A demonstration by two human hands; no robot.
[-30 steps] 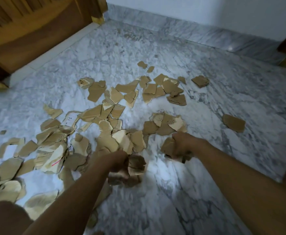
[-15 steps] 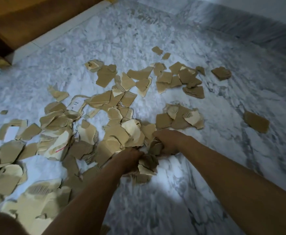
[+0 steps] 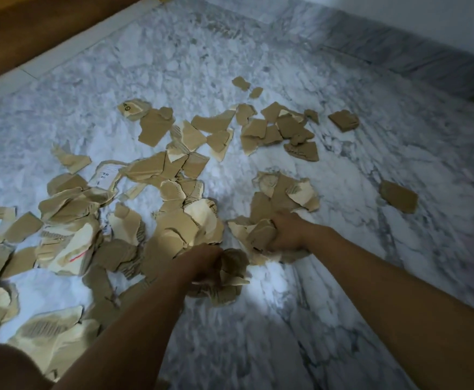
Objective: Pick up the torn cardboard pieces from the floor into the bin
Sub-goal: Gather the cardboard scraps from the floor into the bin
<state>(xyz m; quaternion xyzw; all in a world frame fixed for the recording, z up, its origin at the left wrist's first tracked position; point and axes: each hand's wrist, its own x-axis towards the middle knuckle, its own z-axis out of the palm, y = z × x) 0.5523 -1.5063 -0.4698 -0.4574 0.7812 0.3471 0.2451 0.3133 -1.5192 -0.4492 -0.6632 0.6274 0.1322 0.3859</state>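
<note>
The left hand [image 3: 202,263] has its grip closed around a crumpled bunch of torn brown cardboard pieces [image 3: 231,277] that spills out at its three o'clock side, low over the white and grey veined marble floor [image 3: 300,319]. Just at its two o'clock, the right hand [image 3: 287,230] is clamped on a second wad of brown cardboard scraps [image 3: 259,235], which touches more scraps lying flat under and beside it. From the two hands the loose litter of ragged tan cardboard fragments [image 3: 159,170] spreads across the floor toward nine, ten and twelve o'clock, many overlapping, some showing pale inner paper and one a red mark. A single brown cardboard piece [image 3: 398,196] lies apart at the right hand's two o'clock. A brown wooden panel [image 3: 33,29] borders the floor at eleven o'clock. No container shows in the view.
</note>
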